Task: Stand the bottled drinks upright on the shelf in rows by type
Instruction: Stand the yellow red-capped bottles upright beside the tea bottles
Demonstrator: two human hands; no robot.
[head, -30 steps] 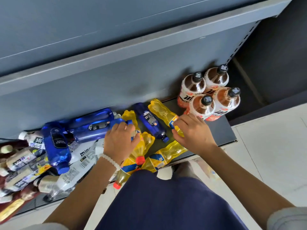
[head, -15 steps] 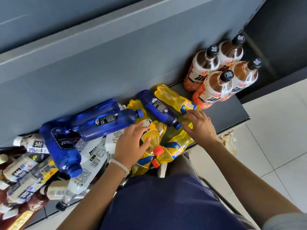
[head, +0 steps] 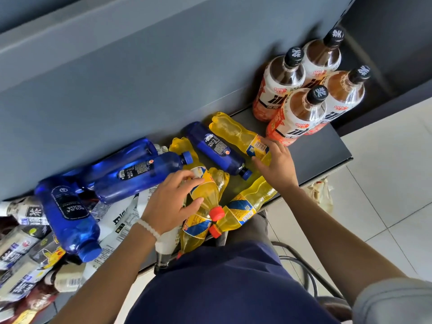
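Lying jumbled on grey shelf (head: 320, 148), bottles (head: 140, 176), white tiled floor (head: 385, 183) beside

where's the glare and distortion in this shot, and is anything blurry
Head view: daylight glints on the upright tea bottles and the lying blue bottles; wide-angle bending slants the shelf edge and leans the upright bottles; the heap at the left edge looks soft, while the left hand and right hand stay fairly sharp.

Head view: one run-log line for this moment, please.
left hand: grips lying yellow bottle | right hand: on another yellow bottle | upright: four tea bottles
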